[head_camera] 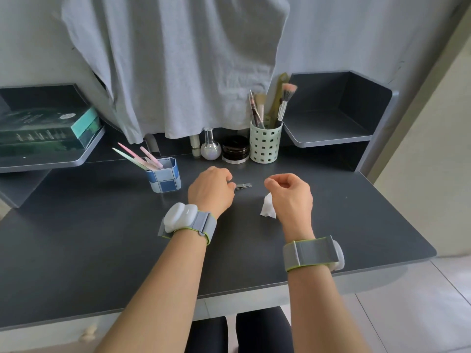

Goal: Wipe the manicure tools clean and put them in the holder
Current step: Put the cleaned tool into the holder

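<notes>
At the centre of the frame the left hand (pixel 210 191) pinches a metal tool (pixel 243 186) whose free end lies on the dark bench (pixel 102 238). To its right, the right hand (pixel 290 193) has curled fingers grasping a white wipe (pixel 268 206). The blue checked holder (pixel 165 178), left of centre, already has pastel files (pixel 139 155) in it.

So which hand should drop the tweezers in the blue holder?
Left. The left hand already pinches the tweezers and is nearer the blue holder. The right hand is farther off, above the tissue.
</notes>
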### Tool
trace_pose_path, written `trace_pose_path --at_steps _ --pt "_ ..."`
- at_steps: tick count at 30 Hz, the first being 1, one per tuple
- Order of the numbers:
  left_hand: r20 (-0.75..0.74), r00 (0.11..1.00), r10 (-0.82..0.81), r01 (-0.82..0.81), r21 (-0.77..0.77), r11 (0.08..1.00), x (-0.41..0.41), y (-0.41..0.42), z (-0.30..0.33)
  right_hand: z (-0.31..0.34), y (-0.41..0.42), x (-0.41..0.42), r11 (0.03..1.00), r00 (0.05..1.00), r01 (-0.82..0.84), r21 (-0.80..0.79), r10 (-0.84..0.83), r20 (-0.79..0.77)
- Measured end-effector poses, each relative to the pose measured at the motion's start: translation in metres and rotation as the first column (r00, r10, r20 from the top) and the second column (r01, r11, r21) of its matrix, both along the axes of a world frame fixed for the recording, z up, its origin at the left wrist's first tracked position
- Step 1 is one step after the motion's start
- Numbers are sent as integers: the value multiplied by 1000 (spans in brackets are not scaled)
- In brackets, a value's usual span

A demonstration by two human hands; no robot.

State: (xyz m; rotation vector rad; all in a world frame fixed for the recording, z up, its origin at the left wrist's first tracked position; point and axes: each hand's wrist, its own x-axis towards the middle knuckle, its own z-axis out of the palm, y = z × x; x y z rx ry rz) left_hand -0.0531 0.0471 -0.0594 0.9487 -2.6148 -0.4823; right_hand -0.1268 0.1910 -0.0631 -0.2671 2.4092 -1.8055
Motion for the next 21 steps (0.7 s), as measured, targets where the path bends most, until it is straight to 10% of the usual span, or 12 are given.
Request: trace_pose_path --at_steps 21 --pt "-112 993 -22 28 48 998 -5 0 -19 -21 -7 -2 874 987 -21 485 94 -127"
